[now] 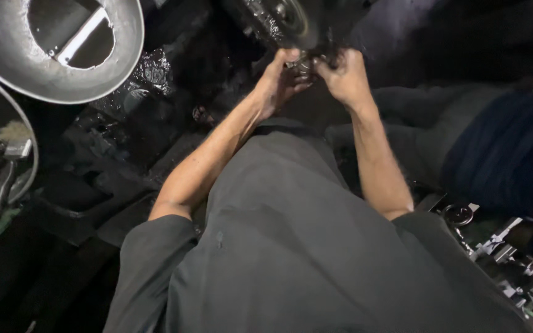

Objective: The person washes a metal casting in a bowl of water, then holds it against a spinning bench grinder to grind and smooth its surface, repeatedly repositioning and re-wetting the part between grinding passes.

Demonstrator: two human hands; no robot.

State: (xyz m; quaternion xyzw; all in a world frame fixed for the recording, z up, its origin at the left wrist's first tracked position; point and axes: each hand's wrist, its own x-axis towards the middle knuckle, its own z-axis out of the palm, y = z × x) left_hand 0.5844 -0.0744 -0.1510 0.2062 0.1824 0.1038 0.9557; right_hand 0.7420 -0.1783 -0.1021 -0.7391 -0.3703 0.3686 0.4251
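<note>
Both my arms reach forward from grey short sleeves to the top centre. My left hand (280, 79) and my right hand (342, 75) are closed side by side on a small shiny metal part (302, 61) that sits just under a dark, oily round machine piece (285, 21). The fingers hide most of the small part, so its shape is unclear. My grey shirt fills the lower middle of the view.
A large round metal basin (63, 80) with a hole in its middle is at the top left. A brush with a metal handle (8, 163) lies in a second pan at the left. Several metal tools (507, 259) lie at the lower right. Another person in dark blue (513, 154) is at the right.
</note>
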